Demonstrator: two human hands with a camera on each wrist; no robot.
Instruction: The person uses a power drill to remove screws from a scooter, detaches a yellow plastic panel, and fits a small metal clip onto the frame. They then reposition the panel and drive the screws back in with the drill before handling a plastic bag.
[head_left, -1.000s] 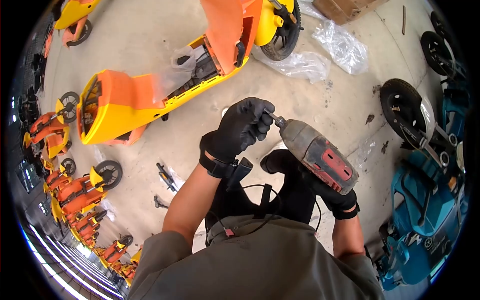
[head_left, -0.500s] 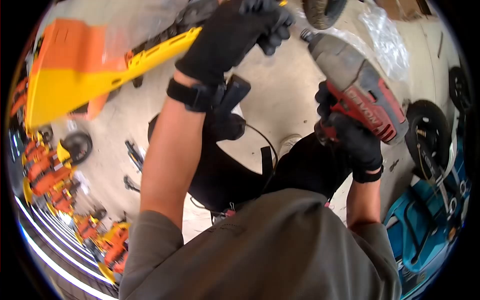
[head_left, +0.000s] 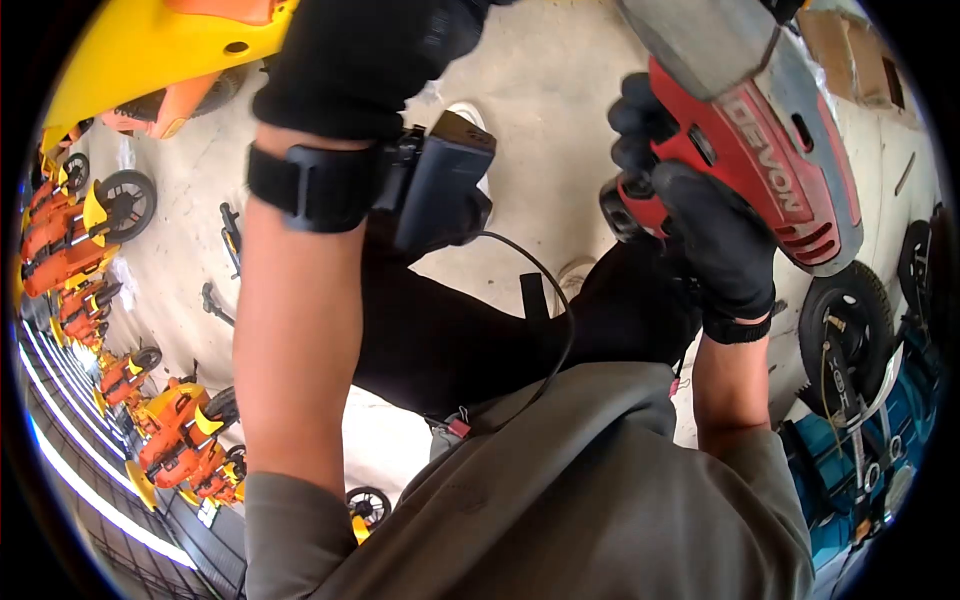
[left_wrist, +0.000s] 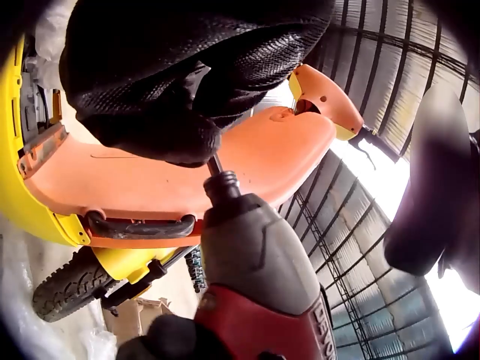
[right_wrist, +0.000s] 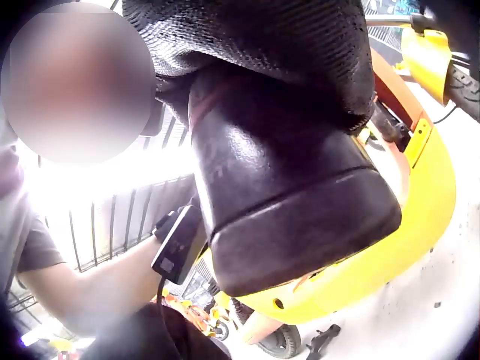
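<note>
My right hand [head_left: 715,220], in a black glove, grips the handle of a red and grey DEVON cordless impact driver [head_left: 770,160]. Its nose points up and out of the head view's top edge. In the right wrist view the dark battery pack [right_wrist: 300,202] fills the middle. My gloved left hand [head_left: 370,60] is raised at the top of the head view, its fingers cut off there. The left wrist view shows that hand's curled fingers pinching a thin metal driver bit [left_wrist: 215,163] that enters the driver's chuck [left_wrist: 223,187].
A yellow and orange electric scooter [left_wrist: 150,176] stands before me, body panel uppermost. More orange scooters [head_left: 60,240] line the left side. A black wheel [head_left: 850,320] and teal scooter parts [head_left: 830,450] are at right, a cardboard box [head_left: 850,60] at upper right.
Both hands have risen from above my legs toward the top of the head view, bringing the impact driver closer to the camera. The scooter has shifted to the upper left of that view.
</note>
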